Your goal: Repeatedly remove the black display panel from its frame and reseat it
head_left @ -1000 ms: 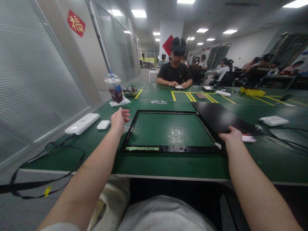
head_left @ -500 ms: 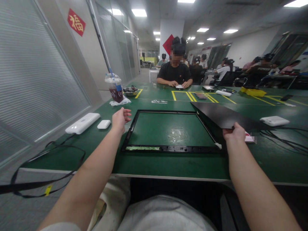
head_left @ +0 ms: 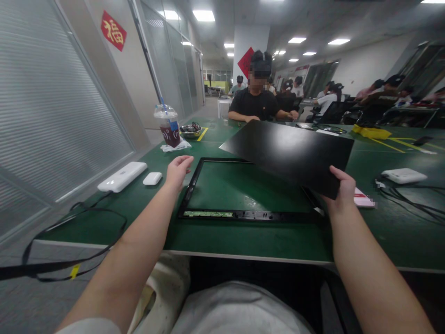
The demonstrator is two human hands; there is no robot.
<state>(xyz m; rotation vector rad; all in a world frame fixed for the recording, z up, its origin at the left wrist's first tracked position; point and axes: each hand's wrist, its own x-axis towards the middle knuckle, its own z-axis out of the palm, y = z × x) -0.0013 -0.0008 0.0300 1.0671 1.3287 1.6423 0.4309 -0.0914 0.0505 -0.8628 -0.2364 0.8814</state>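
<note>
My right hand grips a thin, flat black panel by its near right corner, thumb on top. The panel hangs tilted above the table and reaches over the far right part of a black rectangular frame, hiding some of it. This frame lies flat, with a strip of green circuit board along its near left edge. Just outside the frame's left side, my left hand hovers with loosely bent fingers, and nothing shows in it.
Left on the green table are a white power bank, a small white case and a cup of dark drink. A metal bowl stands behind. At right are a white device and cables. A person sits opposite.
My right hand has swung the black panel left and raised it, from beside the frame's right edge to over it. The left hand stays near the same spot, its fingers drawn closer together.
</note>
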